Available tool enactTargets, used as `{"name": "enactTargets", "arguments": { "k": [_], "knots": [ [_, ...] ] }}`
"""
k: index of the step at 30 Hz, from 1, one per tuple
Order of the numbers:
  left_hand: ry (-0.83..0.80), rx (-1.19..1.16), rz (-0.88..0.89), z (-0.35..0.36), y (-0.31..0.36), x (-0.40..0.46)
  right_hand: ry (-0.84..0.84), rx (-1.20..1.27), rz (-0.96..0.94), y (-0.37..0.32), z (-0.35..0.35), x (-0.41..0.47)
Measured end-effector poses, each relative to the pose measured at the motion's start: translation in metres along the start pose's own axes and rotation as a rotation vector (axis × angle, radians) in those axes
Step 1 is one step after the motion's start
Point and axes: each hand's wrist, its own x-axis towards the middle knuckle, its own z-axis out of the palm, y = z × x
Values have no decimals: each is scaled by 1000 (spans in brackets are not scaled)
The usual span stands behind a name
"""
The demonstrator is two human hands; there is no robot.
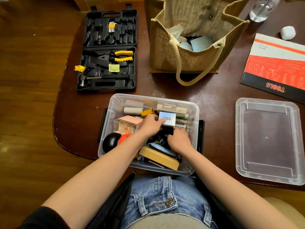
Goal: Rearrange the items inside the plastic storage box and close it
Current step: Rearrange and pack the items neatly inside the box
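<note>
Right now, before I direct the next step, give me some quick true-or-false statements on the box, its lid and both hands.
1. The clear lid lies on the table right of the storage box. True.
2. The left hand touches the white 88 carton. True.
3. The right hand rests on the lid. False: it is inside the box.
4. The tool case is closed. False: it lies open.
5. The jute bag stands behind the box. True.
</note>
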Motion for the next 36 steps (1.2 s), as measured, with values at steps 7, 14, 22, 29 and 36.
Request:
{"name": "enactTargets", "arguments": {
  "k": [7, 14, 22, 29, 36],
  "knots": [
    [-12, 23, -9, -1, 0, -1, 93, -5, 25, -3, 6, -3],
    [-26, 143, 63, -5, 3, -6, 100, -90, -32, -3, 3, -6],
    [3, 640, 180, -20, 8, -34, -42, -210, -16, 0, 9, -13],
    [-509, 873, 333, -31, 11, -61, -36, -230, -47, 0, 6, -17],
    [-624, 1168, 431, -40, -6, -70, -66, -347, -137, 2, -7, -32]
  ]
}}
